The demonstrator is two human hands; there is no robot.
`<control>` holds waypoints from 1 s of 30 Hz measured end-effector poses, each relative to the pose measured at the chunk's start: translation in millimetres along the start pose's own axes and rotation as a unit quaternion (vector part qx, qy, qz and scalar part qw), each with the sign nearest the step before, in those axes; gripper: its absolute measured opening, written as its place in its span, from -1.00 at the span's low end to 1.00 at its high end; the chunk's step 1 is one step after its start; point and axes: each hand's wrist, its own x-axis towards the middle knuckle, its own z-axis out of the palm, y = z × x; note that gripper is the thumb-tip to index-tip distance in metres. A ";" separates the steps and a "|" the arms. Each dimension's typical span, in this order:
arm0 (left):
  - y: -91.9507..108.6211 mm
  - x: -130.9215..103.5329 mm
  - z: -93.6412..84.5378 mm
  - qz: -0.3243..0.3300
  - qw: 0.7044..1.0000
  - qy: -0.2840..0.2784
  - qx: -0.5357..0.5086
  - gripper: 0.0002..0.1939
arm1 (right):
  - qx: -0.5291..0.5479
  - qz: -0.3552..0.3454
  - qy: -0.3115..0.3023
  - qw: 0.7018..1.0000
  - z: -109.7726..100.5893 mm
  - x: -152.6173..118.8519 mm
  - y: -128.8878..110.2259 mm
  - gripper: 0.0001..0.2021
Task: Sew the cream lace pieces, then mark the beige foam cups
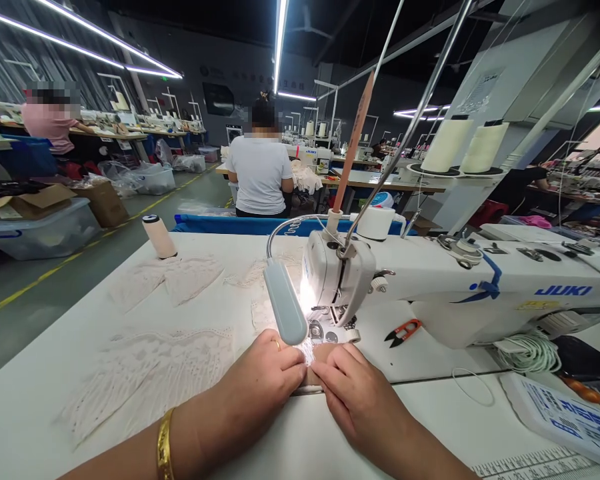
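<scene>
Under the lit needle area of a white sewing machine (410,267), my left hand (267,373) and my right hand (353,383) nearly meet. Both have their fingers closed on a small piece of white lace fabric (309,351), one hand on each side of it. Beneath the fingers a brown patch (325,353) shows; what it is cannot be made out. A grey lamp head (286,303) hangs just above my left hand and hides part of the cloth. Sheer lace pieces (155,367) lie flat on the table left of my hands.
A thread cone (160,237) stands at the table's back left. Red-handled snips (403,333) lie right of the needle. Further right are a coiled pale cord (529,353), a plastic box (560,413) and a ruler (535,465). A person in white (260,173) sits ahead.
</scene>
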 end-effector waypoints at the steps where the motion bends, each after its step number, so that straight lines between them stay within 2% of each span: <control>1: 0.6 -0.6 -0.6 -0.004 1.000 -0.006 -0.002 -0.81 | -0.001 -0.001 0.001 1.000 0.7 -0.8 0.5 -0.68; 5: 1.0 -0.2 -1.9 -0.012 1.000 -0.015 0.006 -0.79 | -0.011 0.005 0.000 1.000 3.5 -2.0 3.2 -0.67; 11: -5.6 1.6 -0.7 -0.021 1.000 -0.001 0.005 -0.78 | -0.034 0.002 0.012 0.999 9.3 4.6 7.4 -0.68; 19: -11.1 10.8 -1.5 -0.030 0.999 0.015 0.021 -0.80 | -0.070 0.044 -0.013 0.997 11.7 8.1 9.2 -0.69; 25: -6.9 20.9 -7.6 -0.129 0.991 0.002 -0.019 -0.70 | -0.046 0.090 0.018 0.995 2.9 13.7 12.7 -0.67; 30: -8.6 23.2 -6.4 -0.149 0.987 0.002 -0.062 -0.70 | -0.034 0.141 0.004 0.989 -3.9 15.8 12.1 -0.67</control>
